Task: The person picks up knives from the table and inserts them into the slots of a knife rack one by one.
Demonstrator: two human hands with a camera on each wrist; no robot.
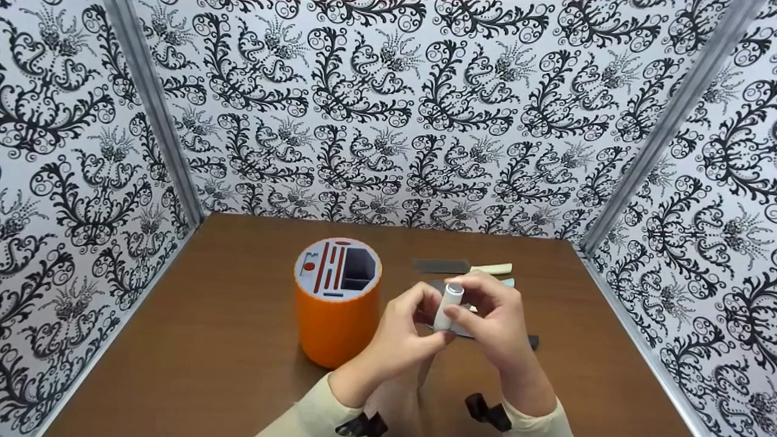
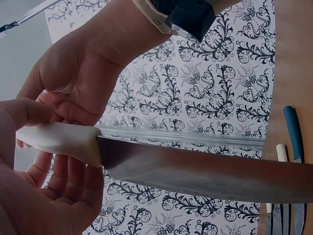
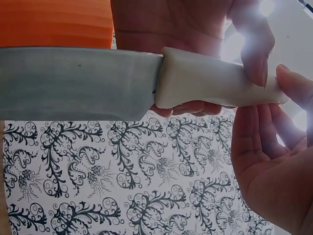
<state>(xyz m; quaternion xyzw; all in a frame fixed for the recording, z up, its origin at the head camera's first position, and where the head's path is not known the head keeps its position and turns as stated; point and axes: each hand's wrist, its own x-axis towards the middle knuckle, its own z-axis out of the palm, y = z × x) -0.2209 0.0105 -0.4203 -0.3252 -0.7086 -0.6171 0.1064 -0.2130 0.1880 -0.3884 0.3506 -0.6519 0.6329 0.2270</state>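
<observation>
A large kitchen knife (image 1: pixel 449 306) with a white handle hangs blade-down between my two hands, above the table's right half. My left hand (image 1: pixel 405 331) holds the handle, its thumb low toward the blade. Higher up, near the handle's butt, my right hand (image 1: pixel 496 318) pinches it between thumb and fingers. In the left wrist view the broad steel blade (image 2: pixel 205 171) runs off to the right edge. The right wrist view shows the white handle (image 3: pixel 205 78) spanning both hands, with the blade pointing left. My hands partly hide other knives lying behind them.
An orange round knife block (image 1: pixel 337 331) with a grey slotted top stands left of my hands. Beyond them lies a cleaver (image 1: pixel 442 266) with a cream handle. A light blue handle (image 1: pixel 508 283) and a dark handle (image 1: pixel 534 342) show beside my right hand. Patterned walls enclose the table.
</observation>
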